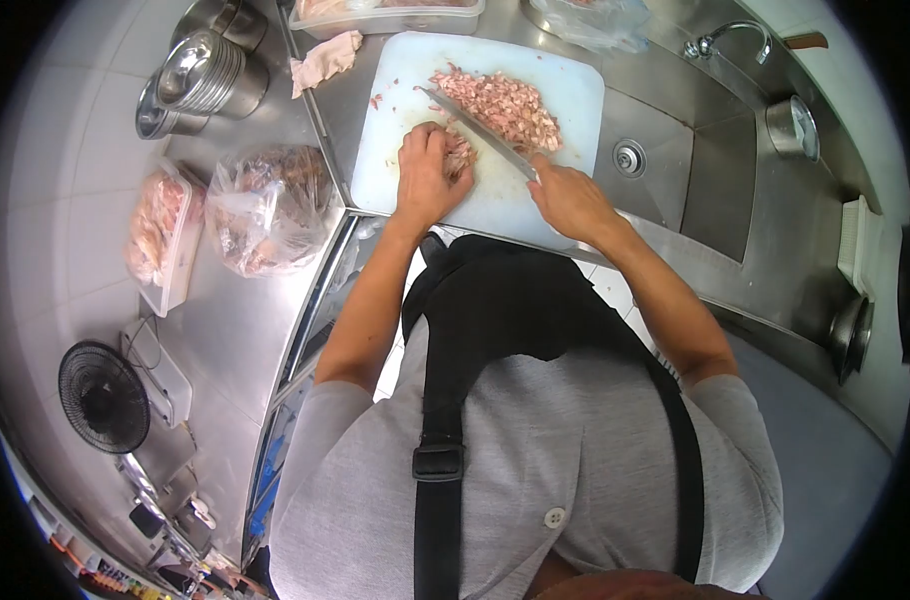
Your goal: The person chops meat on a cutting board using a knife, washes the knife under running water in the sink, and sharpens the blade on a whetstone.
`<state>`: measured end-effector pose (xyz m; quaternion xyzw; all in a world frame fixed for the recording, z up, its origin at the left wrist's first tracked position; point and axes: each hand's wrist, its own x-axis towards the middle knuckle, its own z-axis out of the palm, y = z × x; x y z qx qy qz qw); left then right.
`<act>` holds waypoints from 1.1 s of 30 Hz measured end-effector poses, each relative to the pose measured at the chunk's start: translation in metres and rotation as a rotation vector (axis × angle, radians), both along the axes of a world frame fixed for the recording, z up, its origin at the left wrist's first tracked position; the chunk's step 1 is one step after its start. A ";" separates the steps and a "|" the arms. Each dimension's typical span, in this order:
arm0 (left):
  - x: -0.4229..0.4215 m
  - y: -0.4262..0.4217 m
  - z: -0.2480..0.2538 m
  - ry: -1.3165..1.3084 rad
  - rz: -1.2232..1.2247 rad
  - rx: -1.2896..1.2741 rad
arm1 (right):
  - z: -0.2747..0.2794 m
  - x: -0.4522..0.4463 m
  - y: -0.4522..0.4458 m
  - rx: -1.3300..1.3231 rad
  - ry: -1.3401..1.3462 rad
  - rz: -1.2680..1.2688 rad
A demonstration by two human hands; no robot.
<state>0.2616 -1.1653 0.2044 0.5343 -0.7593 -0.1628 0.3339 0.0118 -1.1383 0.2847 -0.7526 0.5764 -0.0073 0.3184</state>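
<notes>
My right hand (567, 200) grips the handle of a kitchen knife (485, 134), whose blade points up and left across the white cutting board (575, 85). With curled fingers, my left hand (427, 172) presses on a small portion of raw meat (459, 153) at the blade's near side. Beyond the blade lies a pile of chopped raw meat (510, 105), pink and pale. A few scraps are scattered at the board's left part. The fingertips of my left hand are partly hidden against the meat.
Right of the board is a steel sink (665, 190) with a faucet (730, 42). On the left counter stand a bag of meat (270, 210), a tub of raw meat (165, 235), stacked metal bowls (210, 75) and a black fan (103, 397). A cloth (327, 62) lies beside the board.
</notes>
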 end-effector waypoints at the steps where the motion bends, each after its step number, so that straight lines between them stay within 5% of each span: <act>1: 0.002 -0.001 0.000 0.016 -0.029 -0.015 | 0.002 0.000 0.000 0.006 0.002 0.007; 15: 0.011 -0.008 -0.005 0.082 -0.119 -0.017 | 0.011 0.018 0.008 0.086 0.049 0.053; 24: 0.014 -0.007 -0.014 0.087 -0.146 -0.042 | -0.060 0.060 -0.046 -0.159 -0.100 0.063; 33: 0.017 -0.007 -0.003 0.022 -0.113 -0.059 | 0.012 0.024 -0.006 0.007 0.026 0.079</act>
